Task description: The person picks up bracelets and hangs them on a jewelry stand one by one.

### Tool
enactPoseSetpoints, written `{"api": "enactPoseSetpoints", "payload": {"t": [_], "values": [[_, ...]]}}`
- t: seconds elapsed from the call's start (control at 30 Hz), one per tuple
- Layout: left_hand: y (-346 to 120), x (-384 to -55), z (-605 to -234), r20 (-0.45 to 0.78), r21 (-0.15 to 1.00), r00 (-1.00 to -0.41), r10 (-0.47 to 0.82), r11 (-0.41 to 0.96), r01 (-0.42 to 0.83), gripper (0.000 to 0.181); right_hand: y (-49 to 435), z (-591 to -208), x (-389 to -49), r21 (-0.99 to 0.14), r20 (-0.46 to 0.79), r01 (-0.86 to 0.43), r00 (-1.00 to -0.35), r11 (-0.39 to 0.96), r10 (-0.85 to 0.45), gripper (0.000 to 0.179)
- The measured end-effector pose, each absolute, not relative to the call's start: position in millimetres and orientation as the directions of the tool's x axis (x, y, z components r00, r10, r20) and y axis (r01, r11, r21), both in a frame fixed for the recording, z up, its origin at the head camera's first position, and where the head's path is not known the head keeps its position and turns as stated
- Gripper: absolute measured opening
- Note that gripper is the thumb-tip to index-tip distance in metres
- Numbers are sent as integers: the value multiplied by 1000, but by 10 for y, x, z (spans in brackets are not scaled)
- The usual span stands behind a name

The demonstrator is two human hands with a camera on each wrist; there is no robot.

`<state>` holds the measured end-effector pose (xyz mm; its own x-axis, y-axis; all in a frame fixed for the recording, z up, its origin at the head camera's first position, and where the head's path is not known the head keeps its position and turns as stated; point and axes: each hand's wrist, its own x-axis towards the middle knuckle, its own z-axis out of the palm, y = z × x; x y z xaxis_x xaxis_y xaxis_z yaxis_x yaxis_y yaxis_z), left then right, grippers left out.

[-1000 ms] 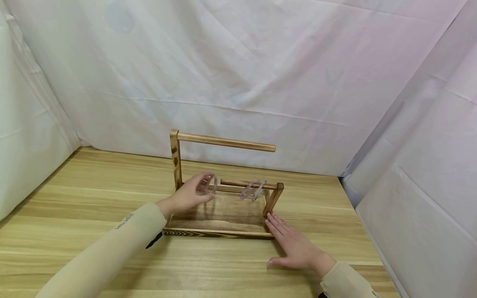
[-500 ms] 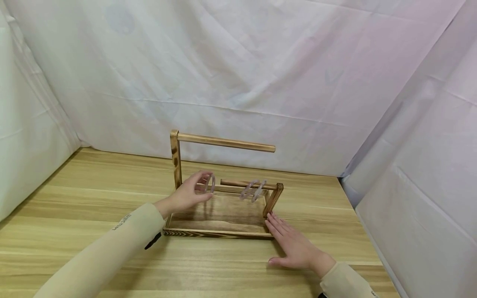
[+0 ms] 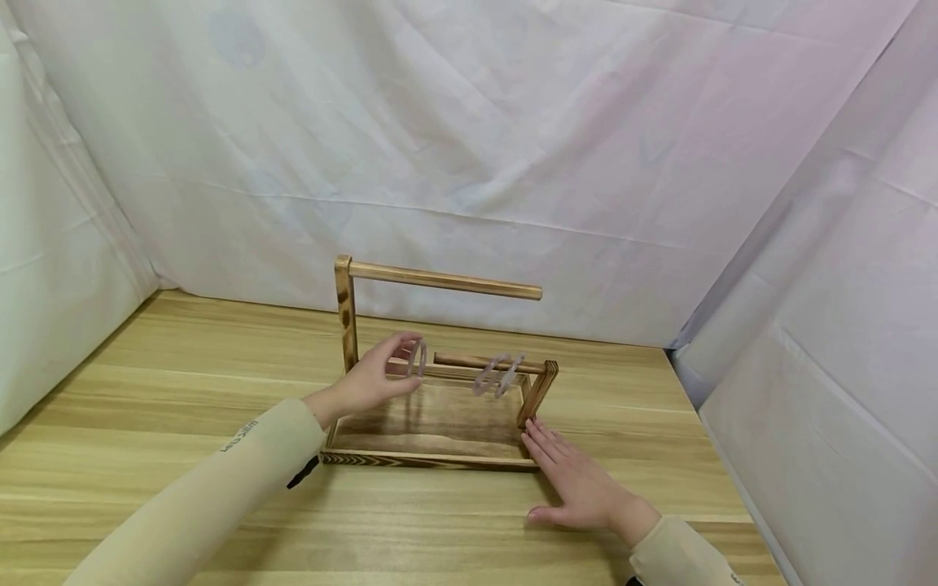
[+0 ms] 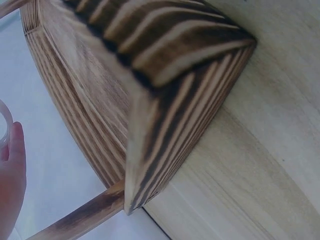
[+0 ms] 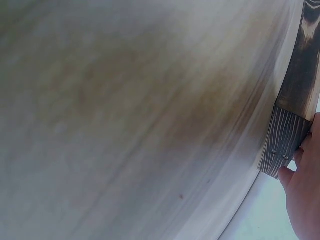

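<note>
A pale, see-through bangle is pinched upright between the thumb and fingers of my left hand, over the left part of a wooden tray stand. To its right, two similar bangles hang on the stand's short lower rod, near the right post. The rod's free end points toward the held bangle, with a gap between them. My right hand lies with straight fingers against the tray's right side, at the foot of that post. In the left wrist view only part of the held bangle shows.
A longer upper rod runs from the tall left post above the tray, its right end free. The stand sits on a wood-grain table. White cloth hangs behind and at both sides.
My left hand, holding the bangle, shifts slightly left, then back a little to the right and up. The right hand, the stand and the hanging bangles stay in place.
</note>
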<state>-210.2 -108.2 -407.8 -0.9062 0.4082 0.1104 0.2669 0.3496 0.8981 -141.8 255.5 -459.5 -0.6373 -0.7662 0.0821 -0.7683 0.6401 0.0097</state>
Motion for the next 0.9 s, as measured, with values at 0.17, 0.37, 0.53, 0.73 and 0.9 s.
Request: {"api": "enactPoseSetpoints", "payload": {"t": [0.17,0.37,0.53,0.73,0.9], "values": [[-1073,-2096,-4057,134,896,-901,412,339,288,62,2555,-4591,-1413,10,75,-764,-642,645,-763,99],[-1071,-2102,-4047,152,886,-900,408,348,308,61,2549,-4574,-1405,3,75,-765,-642,644,-763,98],[-1053,-2095,-4013,170,878,-895,412,350,327,60,2546,-4567,-1403,3,76,-766,-640,642,-764,98],[-1014,-2091,-3967,193,880,-883,428,323,348,58,2544,-4569,-1400,13,78,-766,-640,642,-765,98],[-983,-2108,-3962,209,893,-877,433,280,351,58,2546,-4571,-1402,1,78,-765,-643,645,-762,97]]}}
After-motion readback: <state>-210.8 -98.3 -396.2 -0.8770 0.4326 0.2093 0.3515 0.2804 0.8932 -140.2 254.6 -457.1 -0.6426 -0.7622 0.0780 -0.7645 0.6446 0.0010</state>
